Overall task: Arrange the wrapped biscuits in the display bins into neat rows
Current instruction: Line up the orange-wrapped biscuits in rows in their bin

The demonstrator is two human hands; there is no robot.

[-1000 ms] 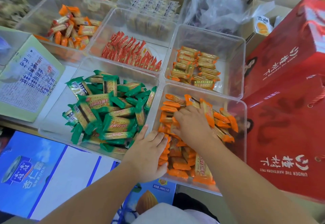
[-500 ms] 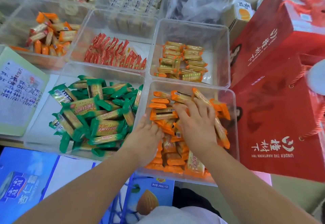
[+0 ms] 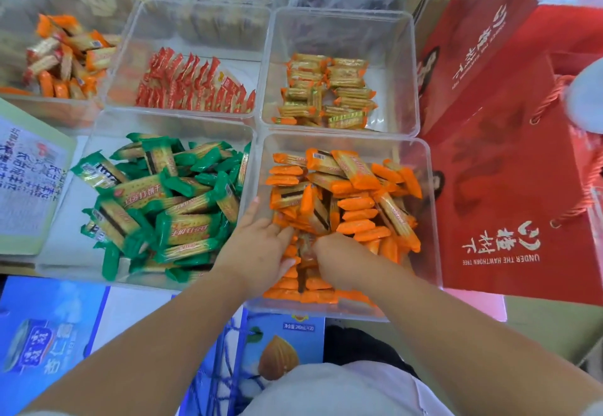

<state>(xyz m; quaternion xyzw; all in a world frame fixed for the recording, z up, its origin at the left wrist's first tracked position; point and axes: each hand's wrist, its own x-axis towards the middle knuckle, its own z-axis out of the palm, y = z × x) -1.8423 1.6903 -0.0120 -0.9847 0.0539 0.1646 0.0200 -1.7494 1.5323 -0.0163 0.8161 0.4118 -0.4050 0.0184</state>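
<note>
Orange-wrapped biscuits [image 3: 355, 207] are heaped, too many to count, in one clear plastic bin [image 3: 427, 220]; two hands, left hand [image 3: 261, 252] and right hand [image 3: 339, 260], are pressed among them, fingers seemingly curled around wrappers.

Your left hand [image 3: 261, 249] lies palm down, thumb raised, fingers curled toward your right hand [image 3: 339, 259], whose fingers bend inward; fingertips nearly meet, both forearms converging.
</note>
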